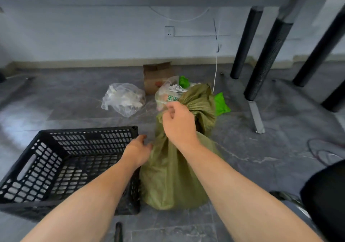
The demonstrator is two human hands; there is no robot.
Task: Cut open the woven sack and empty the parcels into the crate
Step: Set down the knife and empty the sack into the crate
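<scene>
An olive-green woven sack (168,178) stands upright on the grey floor, its neck bunched and tied at the top. My right hand (177,124) is closed on the gathered neck of the sack. My left hand (138,150) rests against the sack's left side, fingers apart, just over the crate's right corner. A black perforated plastic crate (37,167) stands directly left of the sack, touching it, with nothing inside. A dark slim object (118,231), possibly a tool handle, lies on the floor at the bottom edge.
Behind the sack lie a clear plastic bag (124,99), a brown cardboard box (156,76), a printed bag (168,94) and bright green bags (221,104). Black table legs (265,59) stand at the right. A black chair (326,200) sits at the lower right.
</scene>
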